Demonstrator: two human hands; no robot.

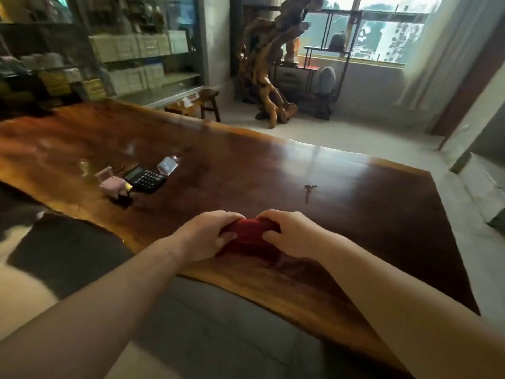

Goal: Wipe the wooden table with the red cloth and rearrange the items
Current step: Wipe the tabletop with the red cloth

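On the table (pixel 355 187), both hands grip cloth (pixel 247 236).

**Two bare hands, two bare forearms**

The person shows only as a pair of arms. The left hand (pixel 207 236) and the right hand (pixel 292 233) are uncovered. The left forearm (pixel 109 291) and the right forearm (pixel 396 291) are bare from wrist to picture edge. Both forearms are slender and smooth, widening toward the elbow. Faint creases cross the left wrist (pixel 169 253). The knuckles are rounded and the thumbs short and blunt; the nails are too blurred to describe. A pale sheen of light runs along the top of the right forearm.
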